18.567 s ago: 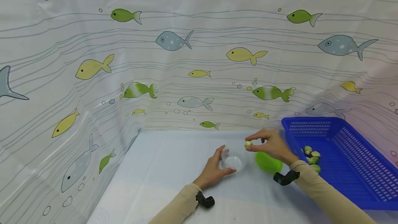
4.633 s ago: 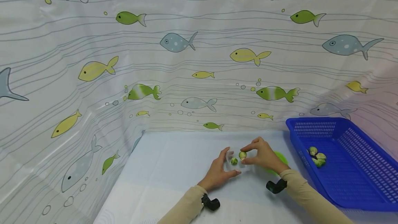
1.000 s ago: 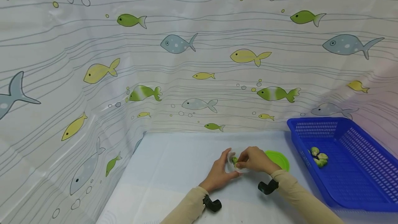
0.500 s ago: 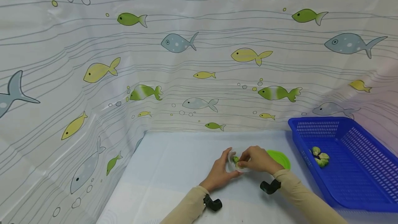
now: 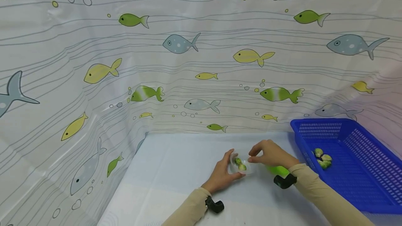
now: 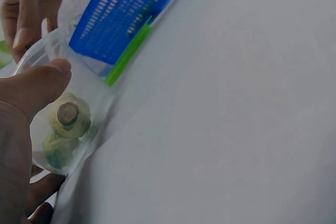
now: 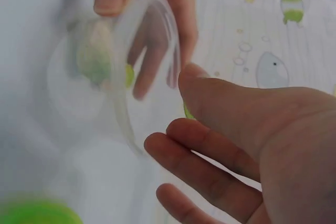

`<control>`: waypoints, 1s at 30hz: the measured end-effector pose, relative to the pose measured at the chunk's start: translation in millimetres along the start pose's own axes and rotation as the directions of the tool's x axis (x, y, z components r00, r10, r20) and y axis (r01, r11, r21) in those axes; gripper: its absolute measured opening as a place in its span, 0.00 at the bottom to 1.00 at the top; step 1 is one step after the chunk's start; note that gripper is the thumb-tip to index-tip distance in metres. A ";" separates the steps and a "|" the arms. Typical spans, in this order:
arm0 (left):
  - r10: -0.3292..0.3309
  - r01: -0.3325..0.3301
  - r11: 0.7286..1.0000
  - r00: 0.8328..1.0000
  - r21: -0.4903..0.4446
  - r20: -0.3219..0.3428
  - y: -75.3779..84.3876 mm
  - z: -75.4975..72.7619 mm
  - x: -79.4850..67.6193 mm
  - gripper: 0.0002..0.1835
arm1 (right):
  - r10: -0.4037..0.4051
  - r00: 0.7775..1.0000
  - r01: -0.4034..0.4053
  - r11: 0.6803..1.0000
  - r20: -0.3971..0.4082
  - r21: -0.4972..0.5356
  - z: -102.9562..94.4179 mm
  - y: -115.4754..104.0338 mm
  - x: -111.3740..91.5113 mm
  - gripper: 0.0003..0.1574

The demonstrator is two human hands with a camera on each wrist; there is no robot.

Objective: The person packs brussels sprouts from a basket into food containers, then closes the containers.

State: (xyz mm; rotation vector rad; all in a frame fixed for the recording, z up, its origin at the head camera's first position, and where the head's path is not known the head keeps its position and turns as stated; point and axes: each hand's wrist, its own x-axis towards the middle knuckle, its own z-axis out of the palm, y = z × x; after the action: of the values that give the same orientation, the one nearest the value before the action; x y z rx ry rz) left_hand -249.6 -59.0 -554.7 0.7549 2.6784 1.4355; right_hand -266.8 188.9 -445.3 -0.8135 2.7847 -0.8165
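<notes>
My left hand [image 5: 218, 176] grips a small clear plastic tub [image 5: 248, 171], its thumb at the near rim and fingers round the far side. Two Brussels sprouts lie in it; one sprout [image 6: 77, 118] turns its cut stem to the left wrist view, with another sprout [image 6: 59, 150] beside it. My right hand [image 5: 271, 154] is at the right of the tub, fingertips by its rim. In the right wrist view, the thumb [image 7: 226, 95] and fingers are apart, with no sprout between them.
A bright green round lid [image 5: 277, 171] lies right of the tub, partly hidden under my right hand. Farther right stands a blue perforated basket [image 5: 355, 180], with several Brussels sprouts [image 5: 326, 163] against its left side. A fish-patterned curtain [image 5: 201, 58] hangs behind the white table [image 5: 176, 163].
The right hand has let go of a sprout inside the tub and moved up and right. Two sprouts now show there. The left hand keeps its hold on the tub.
</notes>
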 end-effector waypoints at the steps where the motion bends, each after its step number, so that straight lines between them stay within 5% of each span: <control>1: -0.003 0.003 1.000 1.000 -0.001 0.000 -0.3 0.3 0.1 0.53 | 0.004 1.000 -0.004 1.000 0.001 0.002 -6.0 0.8 -2.3 0.19; 9: 0.003 -0.003 1.000 1.000 0.011 -0.014 -1.9 2.4 0.9 0.53 | -0.002 1.000 0.003 1.000 -0.026 0.023 -61.2 15.1 -28.9 0.22; 18: -0.011 0.011 1.000 1.000 -0.002 -0.006 -0.4 1.5 -0.6 0.53 | 0.069 0.983 -0.074 0.997 -0.171 -0.020 -112.1 50.9 -71.6 0.34; 30: 0.000 0.000 1.000 1.000 0.002 -0.004 -2.5 2.4 -0.5 0.53 | 0.126 0.965 -0.127 0.992 -0.228 0.011 -125.7 109.9 -113.8 0.41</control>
State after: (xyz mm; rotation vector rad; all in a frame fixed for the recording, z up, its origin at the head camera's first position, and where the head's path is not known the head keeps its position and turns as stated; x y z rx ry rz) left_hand -249.6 -58.4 -558.1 0.7526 2.6831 1.4361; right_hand -254.3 385.6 -400.8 -0.5663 3.0002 -0.9361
